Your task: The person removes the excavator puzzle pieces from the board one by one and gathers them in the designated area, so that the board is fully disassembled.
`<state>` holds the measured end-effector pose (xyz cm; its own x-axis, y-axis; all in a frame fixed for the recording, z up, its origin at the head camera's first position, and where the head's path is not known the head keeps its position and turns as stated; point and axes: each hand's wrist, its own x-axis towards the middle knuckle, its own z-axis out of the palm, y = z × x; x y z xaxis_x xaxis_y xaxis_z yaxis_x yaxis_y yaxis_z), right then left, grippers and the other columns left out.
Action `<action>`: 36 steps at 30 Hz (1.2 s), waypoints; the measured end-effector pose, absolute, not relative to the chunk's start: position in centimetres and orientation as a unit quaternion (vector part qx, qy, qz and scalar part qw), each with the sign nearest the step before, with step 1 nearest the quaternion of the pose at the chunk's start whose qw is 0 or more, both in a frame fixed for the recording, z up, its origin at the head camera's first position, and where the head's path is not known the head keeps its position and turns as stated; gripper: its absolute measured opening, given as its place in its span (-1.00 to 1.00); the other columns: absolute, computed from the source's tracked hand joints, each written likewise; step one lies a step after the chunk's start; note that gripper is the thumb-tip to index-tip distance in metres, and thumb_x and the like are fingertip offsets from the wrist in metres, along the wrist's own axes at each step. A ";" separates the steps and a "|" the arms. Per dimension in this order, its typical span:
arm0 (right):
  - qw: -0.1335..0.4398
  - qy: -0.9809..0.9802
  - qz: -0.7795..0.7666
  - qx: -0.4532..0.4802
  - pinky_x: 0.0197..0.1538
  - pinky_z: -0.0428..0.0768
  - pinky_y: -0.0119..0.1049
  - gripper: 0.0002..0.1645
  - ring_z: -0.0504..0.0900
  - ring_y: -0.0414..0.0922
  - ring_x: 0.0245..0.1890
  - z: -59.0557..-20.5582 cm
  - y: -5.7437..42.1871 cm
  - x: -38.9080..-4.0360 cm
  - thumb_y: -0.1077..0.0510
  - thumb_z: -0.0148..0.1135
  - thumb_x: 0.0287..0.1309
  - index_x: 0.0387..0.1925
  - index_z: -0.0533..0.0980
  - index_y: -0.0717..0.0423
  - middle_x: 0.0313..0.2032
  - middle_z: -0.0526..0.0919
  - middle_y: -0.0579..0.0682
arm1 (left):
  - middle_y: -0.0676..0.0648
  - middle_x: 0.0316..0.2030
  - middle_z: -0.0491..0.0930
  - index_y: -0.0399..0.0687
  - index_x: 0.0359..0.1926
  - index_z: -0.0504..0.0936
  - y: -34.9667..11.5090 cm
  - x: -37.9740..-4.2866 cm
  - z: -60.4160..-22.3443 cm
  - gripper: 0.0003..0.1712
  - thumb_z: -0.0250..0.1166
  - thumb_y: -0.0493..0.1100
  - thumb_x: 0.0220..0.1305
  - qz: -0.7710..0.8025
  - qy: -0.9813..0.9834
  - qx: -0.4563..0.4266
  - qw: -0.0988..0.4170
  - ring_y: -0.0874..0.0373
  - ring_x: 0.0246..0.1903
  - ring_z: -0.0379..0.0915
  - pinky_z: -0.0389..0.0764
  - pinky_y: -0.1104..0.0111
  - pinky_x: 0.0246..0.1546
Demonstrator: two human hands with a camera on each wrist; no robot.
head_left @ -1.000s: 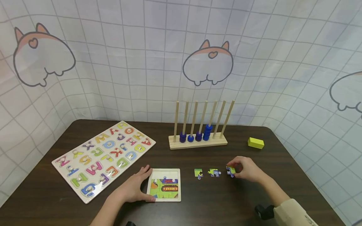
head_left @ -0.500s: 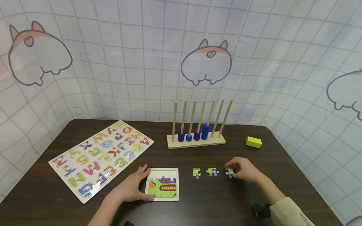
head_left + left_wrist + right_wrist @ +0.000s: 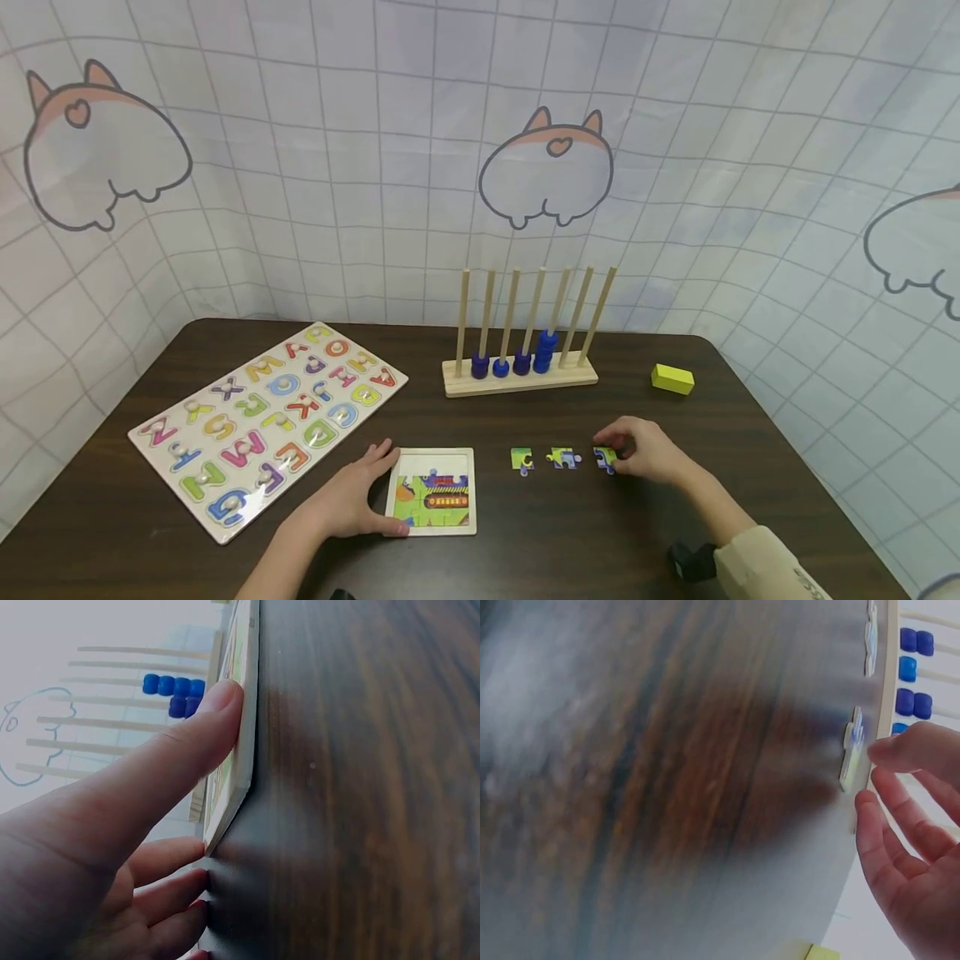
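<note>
My left hand [image 3: 348, 498] holds the left side of a square wooden puzzle tray [image 3: 471, 500], thumb at its near corner and fingers at its far corner. In the left wrist view, the thumb [image 3: 199, 735] lies over the rim. Pieces of a digger picture fill the tray's lower part; bare wood shows at its top. My right hand [image 3: 651, 450] hovers over a green and purple jigsaw piece [image 3: 603, 459]. The right wrist view shows loosely bent fingers [image 3: 904, 814] just above the piece. Two more pieces, one green [image 3: 519, 457] and one purple-and-green [image 3: 564, 458], lie left of it.
An alphabet peg puzzle board [image 3: 262, 500] lies at the left. A wooden peg abacus [image 3: 525, 383] with blue and purple beads stands at the back. A yellow block [image 3: 672, 379] sits at the back right. A grid-patterned cloth backdrop [image 3: 420, 167] surrounds the table [image 3: 540, 550].
The right hand's piece has shifted slightly left and down beside the other two, and the fingers now stand just off it. The left hand stays on the tray; the view has shifted a little.
</note>
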<state>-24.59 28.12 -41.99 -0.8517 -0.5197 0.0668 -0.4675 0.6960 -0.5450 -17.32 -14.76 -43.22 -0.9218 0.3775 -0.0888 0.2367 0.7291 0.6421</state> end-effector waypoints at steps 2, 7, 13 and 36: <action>0.035 0.918 -0.287 -0.271 -0.35 0.59 -0.28 -0.63 0.50 -0.05 -0.34 -41.9 27.9 -24.5 0.40 0.35 -0.20 -0.21 0.59 0.19 -0.26 0.58 0.04 | -0.31 0.33 0.04 -0.31 0.30 0.21 -14.7 -17.3 -43.1 0.20 0.53 0.17 -0.33 0.328 0.924 0.166 0.108 -0.28 0.31 -0.16 0.01 -0.17 0.18; 0.021 0.916 -0.292 -0.275 -0.36 0.59 -0.27 -0.63 0.52 -0.05 -0.34 -41.8 27.0 -24.5 0.36 0.37 -0.19 -0.20 0.59 0.20 -0.25 0.60 0.04 | -0.33 0.33 0.04 -0.31 0.30 0.21 -14.4 -17.3 -43.0 0.20 0.54 0.15 -0.34 0.326 0.925 0.157 0.119 -0.31 0.30 -0.16 0.03 -0.17 0.17; 0.029 0.908 -0.311 -0.278 -0.28 0.60 -0.20 -0.64 0.55 -0.04 -0.29 -41.9 25.0 -24.2 0.32 0.36 -0.12 -0.17 0.58 0.20 -0.22 0.61 0.05 | -0.33 0.32 0.06 -0.31 0.29 0.23 -14.3 -17.2 -43.0 0.20 0.55 0.13 -0.36 0.321 0.927 0.149 0.121 -0.32 0.29 -0.13 0.07 -0.14 0.17; 0.053 0.871 -0.364 -0.327 -0.33 0.60 -0.23 -0.59 0.56 -0.02 -0.30 -40.9 16.2 -23.1 0.26 0.36 -0.09 -0.11 0.55 0.26 -0.28 0.61 0.10 | -0.33 0.32 0.05 -0.30 0.30 0.22 -14.2 -17.2 -42.7 0.20 0.55 0.14 -0.36 0.318 0.929 0.147 0.120 -0.30 0.30 -0.13 0.07 -0.14 0.18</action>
